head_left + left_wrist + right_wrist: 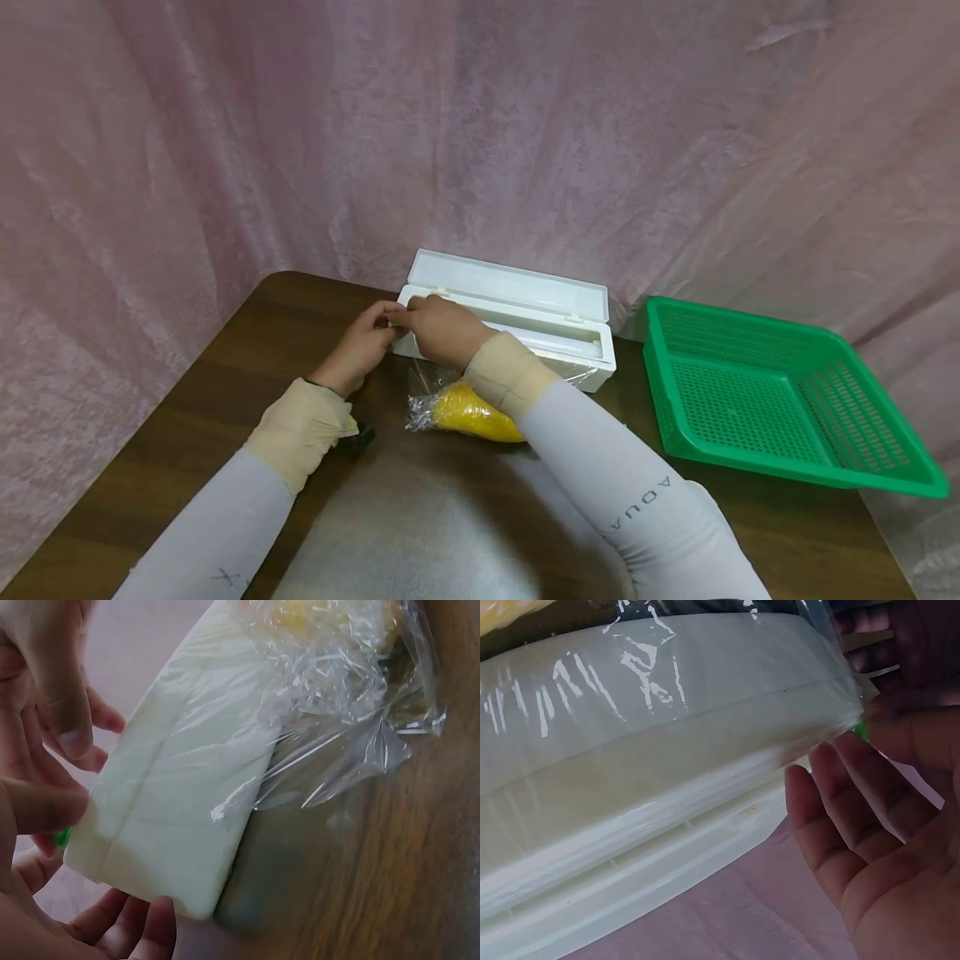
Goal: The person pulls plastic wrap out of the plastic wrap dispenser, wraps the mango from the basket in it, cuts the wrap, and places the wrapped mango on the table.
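Observation:
A white cling film dispenser box (592,379) stands on the table, its lid (510,283) raised and a film roll (551,340) inside. My left hand (363,346) holds its left end, thumb at the upper edge and fingers around the end. Beside it, my right hand (446,329) is at the same corner with loosely bent fingers; I see nothing clearly gripped in them. A small green piece (62,838) shows near the left thumb. Clear film (337,742) hangs over the box front. In front lies a yellow item (476,412) wrapped in film, partly behind the right forearm.
A green perforated basket (750,467) stands to the right on the brown table (247,350). A small dark object (360,437) lies near the left wrist. The pink curtain (525,150) hangs directly behind the box.

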Tool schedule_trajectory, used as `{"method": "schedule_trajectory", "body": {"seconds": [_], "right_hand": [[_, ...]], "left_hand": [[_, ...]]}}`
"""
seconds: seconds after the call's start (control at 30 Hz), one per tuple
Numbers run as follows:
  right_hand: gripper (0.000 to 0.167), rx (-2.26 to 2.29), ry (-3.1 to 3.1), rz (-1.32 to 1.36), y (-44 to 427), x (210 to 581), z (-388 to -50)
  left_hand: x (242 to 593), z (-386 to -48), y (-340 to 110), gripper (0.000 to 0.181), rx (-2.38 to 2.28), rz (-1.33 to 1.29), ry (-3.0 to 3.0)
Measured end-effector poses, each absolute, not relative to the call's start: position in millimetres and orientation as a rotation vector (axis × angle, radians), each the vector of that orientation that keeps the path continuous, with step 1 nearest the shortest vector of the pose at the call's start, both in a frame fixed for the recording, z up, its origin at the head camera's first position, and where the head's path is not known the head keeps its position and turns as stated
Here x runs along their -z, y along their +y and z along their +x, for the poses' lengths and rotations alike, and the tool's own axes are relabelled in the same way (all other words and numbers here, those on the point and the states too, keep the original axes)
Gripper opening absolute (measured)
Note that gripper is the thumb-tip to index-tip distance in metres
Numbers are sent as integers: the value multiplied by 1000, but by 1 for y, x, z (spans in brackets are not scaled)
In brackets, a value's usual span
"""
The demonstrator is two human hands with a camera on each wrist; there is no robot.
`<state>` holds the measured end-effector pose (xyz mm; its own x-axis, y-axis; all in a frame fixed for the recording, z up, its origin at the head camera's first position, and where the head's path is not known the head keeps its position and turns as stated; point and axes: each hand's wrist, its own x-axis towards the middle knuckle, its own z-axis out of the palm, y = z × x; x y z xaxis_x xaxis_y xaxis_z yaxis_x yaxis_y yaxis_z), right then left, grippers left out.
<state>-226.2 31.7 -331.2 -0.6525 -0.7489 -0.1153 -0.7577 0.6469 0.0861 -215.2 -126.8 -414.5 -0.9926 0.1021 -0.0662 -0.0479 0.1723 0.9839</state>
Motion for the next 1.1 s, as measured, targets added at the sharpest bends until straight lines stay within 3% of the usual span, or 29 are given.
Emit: {"method": "schedule_trajectory", "body": {"seconds": [1.1], "right_hand": [[58,-45,2725,-1199,37,322,-233]], "left_hand": [[408,-213,-124,36,-2024,-36,2280]]}}
